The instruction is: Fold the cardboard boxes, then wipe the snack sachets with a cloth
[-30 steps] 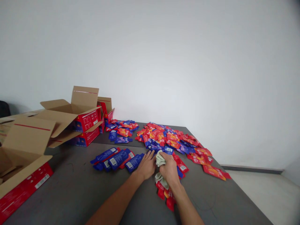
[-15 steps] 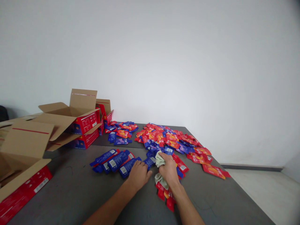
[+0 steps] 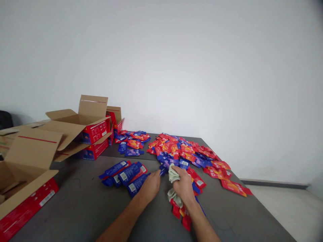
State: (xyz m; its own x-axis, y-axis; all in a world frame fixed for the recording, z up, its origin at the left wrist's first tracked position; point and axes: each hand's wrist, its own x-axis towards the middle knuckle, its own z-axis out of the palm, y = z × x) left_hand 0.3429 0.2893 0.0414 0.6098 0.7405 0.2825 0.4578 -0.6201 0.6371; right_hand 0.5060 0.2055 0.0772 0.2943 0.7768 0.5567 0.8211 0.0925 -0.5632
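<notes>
My left hand (image 3: 150, 185) is closed, its fingers pinching a blue pouch (image 3: 162, 172) of which only a small end shows. Just left of it lies a row of blue pouches (image 3: 129, 173) overlapping red ones, barcodes up. A crumpled pale green cloth (image 3: 173, 174) is bunched in my closed right hand (image 3: 184, 185). Beneath and beside that hand are red pouches (image 3: 186, 222) and a few blue ones, partly hidden by the hand and forearm.
A large heap of red and blue pouches (image 3: 174, 146) spreads toward the wall, with a smaller pile (image 3: 133, 144) to its left. Open cardboard boxes (image 3: 97, 132) are stacked at the left; another open box (image 3: 30, 198) stands nearer. The dark table (image 3: 88, 208) ends at the right.
My left hand has gone from lying spread over the blue pouch to closing on its end and turning it up. My right hand keeps the cloth; the view has shifted slightly.
</notes>
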